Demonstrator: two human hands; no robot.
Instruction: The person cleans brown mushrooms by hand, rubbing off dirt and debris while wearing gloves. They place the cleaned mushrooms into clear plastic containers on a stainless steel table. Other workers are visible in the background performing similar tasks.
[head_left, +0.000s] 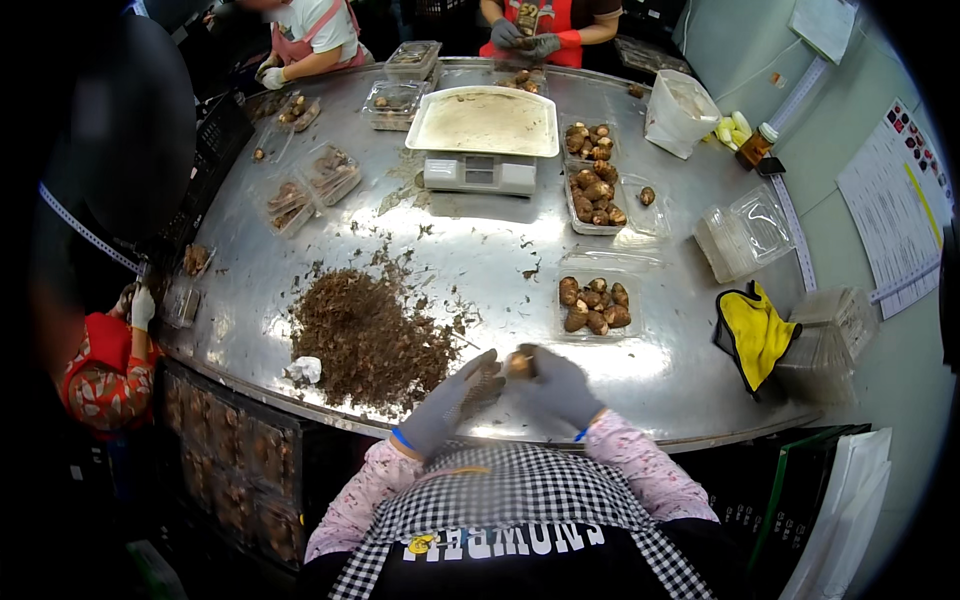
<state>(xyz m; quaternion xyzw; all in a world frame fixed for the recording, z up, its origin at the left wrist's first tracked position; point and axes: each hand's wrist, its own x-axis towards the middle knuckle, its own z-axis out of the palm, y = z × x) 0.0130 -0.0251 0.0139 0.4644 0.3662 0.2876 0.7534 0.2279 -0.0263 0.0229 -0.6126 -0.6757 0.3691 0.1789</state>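
Note:
My right hand (559, 386), in a grey glove, holds a small brown taro corm (520, 363) above the steel table's near edge. My left hand (457, 401), gloved the same way, is beside the corm with fingers apart and nothing visible in it. Just beyond my right hand lies an open clear plastic clamshell box (637, 330) with several taro corms (598, 306). Farther back, another clear box holds more corms (598, 193), and a single corm (646, 196) rests on its lid. A heap of brown peelings (367, 341) spreads beyond my left hand.
A scale (480, 174) with a cream tray (484, 124) stands mid-table. At right are stacked clear boxes (742, 232), a yellow cloth (757, 337) and a white bag (679, 112). Crumpled white paper (304, 370) lies by the peelings. Other people work at the far and left edges.

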